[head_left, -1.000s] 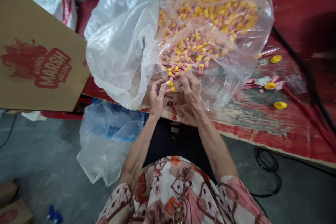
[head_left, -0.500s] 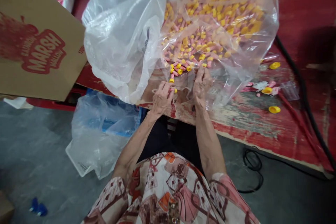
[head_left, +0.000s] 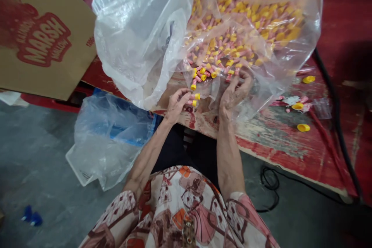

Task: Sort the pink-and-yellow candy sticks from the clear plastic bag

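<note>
My left hand (head_left: 177, 105) is closed around small pink tubes with yellow caps (head_left: 194, 99); two capped ends stick out to the right of its fingers. My right hand (head_left: 236, 92) is at the front edge of a heap of the same tubes (head_left: 221, 52), its fingers curved and apart, close to the nearest ones. Whether the fingertips touch a tube is hard to see. The heap lies in a large clear plastic bag (head_left: 310, 15), whose opening faces me. A few tubes have spilled onto the worn red table (head_left: 273, 133) between my hands.
A white translucent bag (head_left: 130, 42) stands left of the heap, beside a marshmallow carton (head_left: 43, 73). Below the table edge is a plastic-lined basket (head_left: 107, 143). Loose yellow caps (head_left: 303, 128), scraps and a black cable (head_left: 334, 100) lie on the right.
My right hand has opened from a pinch and moved right along the heap's edge. The left hand has shifted slightly, and two tubes now show in it. The view has moved a little.
</note>
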Demonstrator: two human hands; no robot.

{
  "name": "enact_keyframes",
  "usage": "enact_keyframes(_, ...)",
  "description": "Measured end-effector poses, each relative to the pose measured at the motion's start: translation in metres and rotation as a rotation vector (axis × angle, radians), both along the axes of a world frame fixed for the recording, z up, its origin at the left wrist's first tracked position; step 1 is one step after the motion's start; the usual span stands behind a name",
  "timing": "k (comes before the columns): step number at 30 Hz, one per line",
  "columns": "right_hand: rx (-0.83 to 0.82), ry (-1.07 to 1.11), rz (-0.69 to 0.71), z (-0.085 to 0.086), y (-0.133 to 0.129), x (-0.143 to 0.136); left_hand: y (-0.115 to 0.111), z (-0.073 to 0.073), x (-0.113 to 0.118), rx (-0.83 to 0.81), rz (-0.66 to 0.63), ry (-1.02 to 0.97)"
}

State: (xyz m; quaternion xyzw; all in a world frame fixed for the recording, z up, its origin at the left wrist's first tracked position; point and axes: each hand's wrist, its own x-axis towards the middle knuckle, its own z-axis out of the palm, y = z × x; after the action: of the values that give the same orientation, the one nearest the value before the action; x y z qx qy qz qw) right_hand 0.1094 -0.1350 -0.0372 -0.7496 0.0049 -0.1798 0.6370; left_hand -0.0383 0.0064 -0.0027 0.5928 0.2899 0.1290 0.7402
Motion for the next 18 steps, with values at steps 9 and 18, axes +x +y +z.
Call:
enact_keyframes(9, -0.139, -0.086, -0.120, 0.006, -0.009, -0.003, -0.016, -0.005, -0.021, 0.200, -0.046, -0.116)
enact_keyframes(18, -0.098, 0.020, -0.172, 0.038, -0.011, -0.022, 0.083, -0.037, -0.157, -0.101, 0.849, 0.235)
